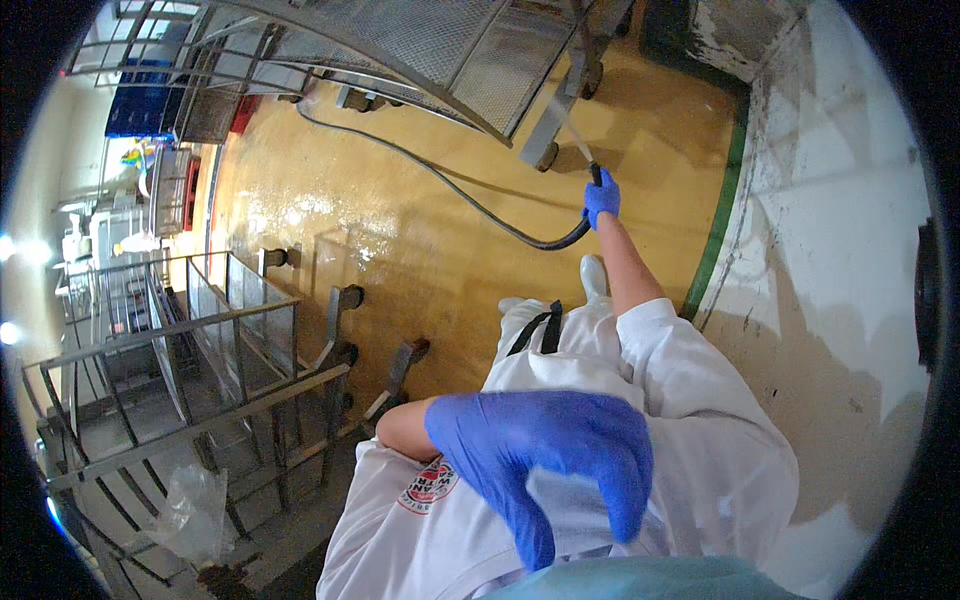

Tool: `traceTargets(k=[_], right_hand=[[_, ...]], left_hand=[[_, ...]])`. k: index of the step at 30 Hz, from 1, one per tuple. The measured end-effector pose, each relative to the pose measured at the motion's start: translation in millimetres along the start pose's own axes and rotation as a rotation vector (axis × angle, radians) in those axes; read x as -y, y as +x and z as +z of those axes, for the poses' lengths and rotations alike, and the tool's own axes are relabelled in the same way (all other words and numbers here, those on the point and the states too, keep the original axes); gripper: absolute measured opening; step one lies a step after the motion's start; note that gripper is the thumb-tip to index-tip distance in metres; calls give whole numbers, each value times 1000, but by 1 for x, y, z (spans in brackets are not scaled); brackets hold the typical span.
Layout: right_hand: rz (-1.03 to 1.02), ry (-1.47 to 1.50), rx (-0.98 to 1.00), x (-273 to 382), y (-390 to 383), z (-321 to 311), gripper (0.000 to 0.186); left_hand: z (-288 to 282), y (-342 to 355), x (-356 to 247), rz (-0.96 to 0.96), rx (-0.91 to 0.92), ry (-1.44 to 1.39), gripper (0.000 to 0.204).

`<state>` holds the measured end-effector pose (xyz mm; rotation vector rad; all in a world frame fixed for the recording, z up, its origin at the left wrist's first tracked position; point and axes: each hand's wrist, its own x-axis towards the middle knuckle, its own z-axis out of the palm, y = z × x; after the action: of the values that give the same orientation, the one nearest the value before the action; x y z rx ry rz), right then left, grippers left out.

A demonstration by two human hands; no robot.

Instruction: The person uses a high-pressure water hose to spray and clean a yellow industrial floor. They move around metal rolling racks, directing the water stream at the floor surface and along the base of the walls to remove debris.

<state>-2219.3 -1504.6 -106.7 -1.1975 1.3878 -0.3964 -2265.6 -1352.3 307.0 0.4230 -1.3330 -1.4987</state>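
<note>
In a blue glove, my right hand grips the end of a black hose, arm stretched out over the floor. A pale jet of water leaves the hose's tip toward the wheeled leg of a metal rack. My left hand, also blue-gloved, is bent in front of my white-clad chest. Its thumb and fingers are curved and apart, with nothing between them. The hose trails back across the wet yellow floor to the far left, under the rack.
A large mesh-sided metal rack stands ahead. Another wheeled metal rack is at my left, with a clear plastic bag on it. A stained white wall with a green base strip runs along my right. Blue crates are stacked far left.
</note>
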Motion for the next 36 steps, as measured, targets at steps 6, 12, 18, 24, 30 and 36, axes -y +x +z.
traceTargets(k=[6,12,18,24,30,36], right_hand=[[-268,10,-91,7,36,-33,42],[-234,-17,-192,-5,38,-41,41],[-49,330,-225,18,18,-65,40],[-65,485,-247,47,16,-82,40],[-137,475,-286,65,1,-86,37],[-117,617,-251,71,-10,-86,35]], left_hand=[[-21,-13,20,-49,43,-45,46],[15,14,-8,78,382,190,41],[29,12,3,104,410,152,40],[26,3,-4,-7,408,139,40],[-47,-37,49,-262,-410,208,20],[-187,-170,200,-389,-1116,-733,44]])
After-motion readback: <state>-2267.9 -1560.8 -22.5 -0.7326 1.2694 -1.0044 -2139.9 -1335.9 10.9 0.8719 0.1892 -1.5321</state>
